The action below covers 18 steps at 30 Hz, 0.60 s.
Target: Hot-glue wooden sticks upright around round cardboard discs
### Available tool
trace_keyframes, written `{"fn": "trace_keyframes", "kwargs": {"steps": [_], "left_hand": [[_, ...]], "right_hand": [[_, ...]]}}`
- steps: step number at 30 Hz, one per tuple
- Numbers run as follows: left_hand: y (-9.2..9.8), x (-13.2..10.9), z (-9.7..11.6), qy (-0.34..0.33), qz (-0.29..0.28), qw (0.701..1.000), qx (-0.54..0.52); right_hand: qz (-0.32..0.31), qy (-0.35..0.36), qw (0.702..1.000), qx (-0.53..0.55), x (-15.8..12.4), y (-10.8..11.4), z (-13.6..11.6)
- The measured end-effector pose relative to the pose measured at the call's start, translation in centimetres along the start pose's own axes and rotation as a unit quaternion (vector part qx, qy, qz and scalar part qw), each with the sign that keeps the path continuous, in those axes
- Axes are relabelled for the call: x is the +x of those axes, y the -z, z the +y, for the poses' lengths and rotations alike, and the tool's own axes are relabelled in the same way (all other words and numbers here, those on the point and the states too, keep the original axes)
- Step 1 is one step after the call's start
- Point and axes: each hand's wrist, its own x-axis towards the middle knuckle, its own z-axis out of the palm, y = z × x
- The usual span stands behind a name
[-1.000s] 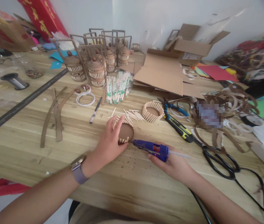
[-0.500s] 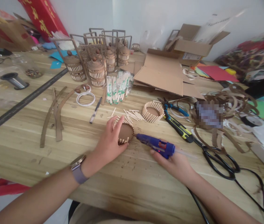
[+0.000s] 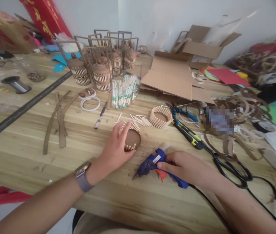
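Observation:
My left hand (image 3: 114, 144) spans a round brown cardboard base (image 3: 133, 139), thumb at its near rim and fingers at the far left. Short wooden sticks stand along part of that rim; my fingers hide the left side. In my right hand (image 3: 180, 165) is a blue hot glue gun (image 3: 145, 167) with an orange trigger, tilted on its side low over the table, nozzle pointing left and down. Loose sticks (image 3: 140, 121) lie just behind the base. A second base (image 3: 161, 117), fully ringed with sticks, sits behind and to the right.
Finished lidded baskets (image 3: 101, 76) with tall handles stand at the back, with wrapped stick bundles (image 3: 124, 91) before them. On the right lie pliers (image 3: 184, 113), a yellow-black cutter (image 3: 189, 135) and large scissors (image 3: 232, 172). Cardboard strips (image 3: 61, 120), white tape (image 3: 90, 103) and a craft knife (image 3: 100, 115) lie left.
My right hand has drawn the glue gun away from the base's right rim, towards me, and turned it over so the nozzle points down-left. My left hand stays on the base.

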Motion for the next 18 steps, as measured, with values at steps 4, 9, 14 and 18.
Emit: {"fn": "trace_keyframes", "kwargs": {"steps": [4,9,14,18], "left_hand": [[0.1,0.0,0.1,0.006,-0.004,1.0,-0.003],[0.1,0.1,0.2,0.017,-0.004,1.0,-0.008],[0.1,0.0,0.2,0.02,-0.01,1.0,-0.02],[0.2,0.0,0.2,0.016,-0.012,0.999,-0.028]], "right_hand": [[0.161,-0.01,0.963,-0.215,0.7,1.7,-0.5],[0.248,0.126,0.946,-0.165,4.7,3.2,-2.0],[0.225,0.179,0.936,-0.205,9.2,3.6,-3.9],[0.199,0.175,0.937,-0.23,9.9,3.7,-3.8]]}}
